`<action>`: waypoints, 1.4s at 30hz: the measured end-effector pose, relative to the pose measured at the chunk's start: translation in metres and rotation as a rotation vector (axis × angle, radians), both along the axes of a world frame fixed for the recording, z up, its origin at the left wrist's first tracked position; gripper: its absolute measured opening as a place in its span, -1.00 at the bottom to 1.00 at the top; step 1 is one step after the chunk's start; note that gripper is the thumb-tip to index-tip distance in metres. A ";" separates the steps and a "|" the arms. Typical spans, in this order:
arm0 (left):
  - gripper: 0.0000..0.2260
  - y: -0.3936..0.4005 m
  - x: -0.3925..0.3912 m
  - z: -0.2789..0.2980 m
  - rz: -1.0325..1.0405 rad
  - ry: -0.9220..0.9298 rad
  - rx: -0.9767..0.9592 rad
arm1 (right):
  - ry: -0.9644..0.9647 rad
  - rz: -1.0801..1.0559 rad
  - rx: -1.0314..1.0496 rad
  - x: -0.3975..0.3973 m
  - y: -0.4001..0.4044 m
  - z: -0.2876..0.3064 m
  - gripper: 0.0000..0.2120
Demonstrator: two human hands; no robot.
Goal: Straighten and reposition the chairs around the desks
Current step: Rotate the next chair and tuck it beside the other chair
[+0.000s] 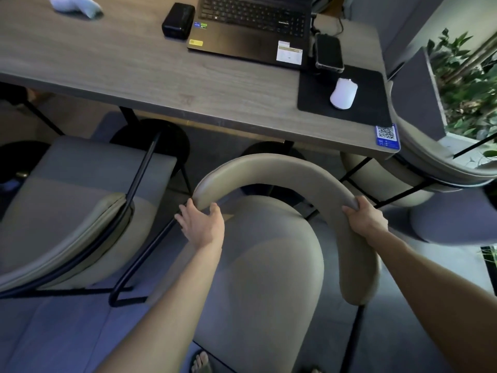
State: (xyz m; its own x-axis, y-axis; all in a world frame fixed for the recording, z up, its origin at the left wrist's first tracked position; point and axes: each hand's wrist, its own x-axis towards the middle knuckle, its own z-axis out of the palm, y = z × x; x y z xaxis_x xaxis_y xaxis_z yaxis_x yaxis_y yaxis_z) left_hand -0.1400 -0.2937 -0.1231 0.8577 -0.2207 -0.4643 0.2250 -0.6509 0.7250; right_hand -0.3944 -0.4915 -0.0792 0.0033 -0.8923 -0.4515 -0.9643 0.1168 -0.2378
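Observation:
A beige padded chair [269, 265] with a curved backrest [279, 168] and black metal legs stands in front of me, facing away from the wooden desk [121, 63]. My right hand [363, 216] is closed around the right side of the backrest. At the backrest's left end, my left hand [201, 222] has its fingers spread, with fingertips and thumb touching the padding. A second beige chair [67, 211] sits to the left, turned at an angle. A third chair [403, 173] is tucked at the desk's right end.
On the desk lie a laptop [252, 25], a black box [178, 21], a phone [328, 51], a white mouse [343, 93] on a black pad and a QR sticker [386, 134]. Plants [468, 84] stand at the right. My sandalled foot [201, 363] is below the seat.

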 end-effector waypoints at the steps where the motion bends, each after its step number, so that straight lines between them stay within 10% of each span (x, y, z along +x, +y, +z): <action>1: -0.40 -0.001 -0.011 0.005 0.072 0.060 -0.084 | -0.008 -0.009 0.009 -0.004 -0.001 0.001 -0.64; 17: -0.09 -0.120 -0.119 0.066 0.343 0.720 -0.451 | -0.044 0.015 0.475 -0.132 -0.034 0.035 -0.57; 21: 0.09 -0.156 -0.141 0.057 0.450 0.673 -0.445 | -0.260 0.016 0.453 -0.129 -0.055 0.026 -0.29; 29: -0.07 -0.189 -0.141 0.053 0.623 0.679 -0.541 | -0.337 -0.021 0.513 -0.135 -0.060 -0.013 -0.67; 42: -0.08 -0.232 -0.187 0.049 0.205 0.720 -0.486 | -0.418 -0.287 0.538 -0.194 0.006 -0.021 -0.67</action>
